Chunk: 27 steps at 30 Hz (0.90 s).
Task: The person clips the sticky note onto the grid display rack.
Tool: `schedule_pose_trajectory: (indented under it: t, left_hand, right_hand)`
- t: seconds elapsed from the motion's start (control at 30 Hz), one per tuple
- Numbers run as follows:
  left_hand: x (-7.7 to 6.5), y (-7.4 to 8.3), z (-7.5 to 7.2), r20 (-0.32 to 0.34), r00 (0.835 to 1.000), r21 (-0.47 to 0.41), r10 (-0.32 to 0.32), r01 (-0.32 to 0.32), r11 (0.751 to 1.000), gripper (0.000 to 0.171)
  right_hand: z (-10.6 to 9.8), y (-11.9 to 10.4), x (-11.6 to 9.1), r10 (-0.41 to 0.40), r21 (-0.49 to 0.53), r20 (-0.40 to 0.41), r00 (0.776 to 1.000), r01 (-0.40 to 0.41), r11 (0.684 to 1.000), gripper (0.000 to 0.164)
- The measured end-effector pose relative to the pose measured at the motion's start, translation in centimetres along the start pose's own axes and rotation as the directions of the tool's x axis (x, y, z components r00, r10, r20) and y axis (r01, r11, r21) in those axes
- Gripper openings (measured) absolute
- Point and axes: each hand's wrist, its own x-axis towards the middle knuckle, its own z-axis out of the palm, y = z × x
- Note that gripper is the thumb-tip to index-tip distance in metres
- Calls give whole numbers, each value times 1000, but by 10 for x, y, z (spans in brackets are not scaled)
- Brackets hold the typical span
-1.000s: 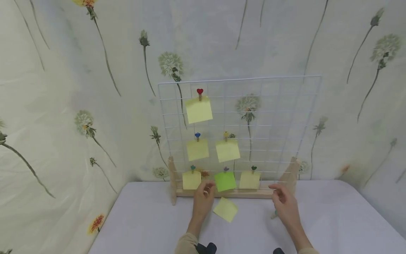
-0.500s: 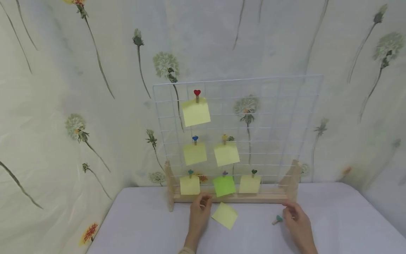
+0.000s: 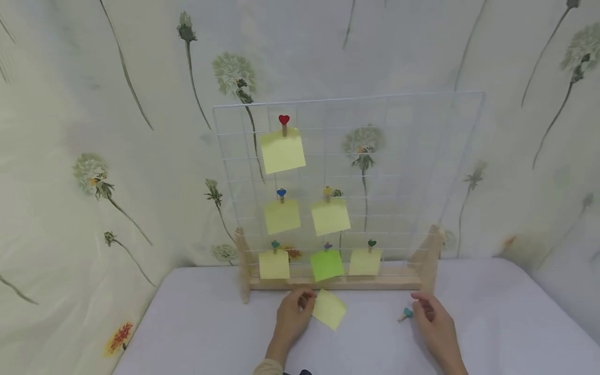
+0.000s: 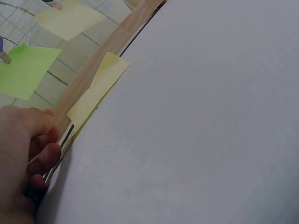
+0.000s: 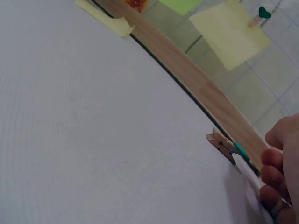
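A loose yellow sticky note (image 3: pixel 329 310) lies on the white table with an edge curling up, as the left wrist view shows. Just left of it is my left hand (image 3: pixel 292 315), fingers loosely curled and holding nothing; a small gap to the note shows in the left wrist view (image 4: pixel 99 88). A small wooden clothespin (image 3: pixel 405 314) with a teal heart lies further right. My right hand (image 3: pixel 436 325) hovers close to its right side, fingers loosely bent around nothing. In the right wrist view the clothespin (image 5: pixel 222 143) sits just beyond the fingertips.
Behind the hands stands a white wire grid (image 3: pixel 403 177) on a wooden base (image 3: pixel 370 283). Several yellow notes and a green note (image 3: pixel 327 265) hang there from heart clothespins, one red heart (image 3: pixel 284 120) topmost. A flower-printed cloth (image 3: pixel 154 198) hangs behind.
My right hand has drawn back to the right, uncovering the teal clothespin. My left hand has come down closer to the loose note. The head view has shifted slightly.
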Motion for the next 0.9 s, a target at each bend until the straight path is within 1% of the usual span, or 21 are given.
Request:
schedule_pose_trajectory:
  t: [0.07, 0.13, 0.23, 0.33, 0.4, 0.47, 0.57, 0.63, 0.73, 0.83, 0.9]
  left_hand:
    - [0, 0, 0, 1, 1000, -1, 13, -13, 1000, 12]
    - [0, 0, -1, 3, 1000, 3, 21, -21, 1000, 12]
    - [0, 0, -1, 0, 1000, 17, 28, -28, 999, 12]
    - [0, 0, -1, -2, 1000, 29, 18, -18, 999, 13]
    - [-1, -1, 0, 0, 1000, 37, 12, -12, 999, 14]
    - [0, 0, 1, 2, 1000, 53, 18, -18, 998, 16]
    - [-1, 0, 2, 14, 1000, 82, 26, -28, 996, 26]
    - [-1, 0, 2, 30, 998, 108, 51, -54, 993, 36]
    - [-1, -1, 2, 64, 992, 147, 105, -113, 983, 49]
    - [-2, -1, 2, 109, 982, 183, 152, -170, 968, 56]
    - [-2, 0, 2, 140, 977, 193, 160, -186, 963, 59]
  right_hand:
    - [1, -1, 0, -30, -12, 2, 1000, 30, 999, 23]
    - [3, 0, 0, -85, -18, 7, 996, 86, 996, 22]
    - [5, 1, 0, -185, -11, 13, 983, 186, 983, 21]
    - [7, 3, 0, -237, -5, 5, 972, 237, 972, 20]
    - [9, 4, 0, -241, -5, -4, 971, 241, 971, 19]
    - [9, 4, 1, -241, -7, -15, 970, 241, 971, 19]
    - [9, 4, 2, -235, -8, -18, 972, 235, 972, 18]
    - [9, 3, 2, -225, -18, -12, 974, 225, 974, 18]
    - [8, 3, 1, -207, -23, 1, 978, 207, 978, 17]
    - [6, 3, 0, -196, -15, 14, 981, 196, 981, 17]
    - [5, 3, -1, -185, -6, 19, 983, 185, 983, 16]
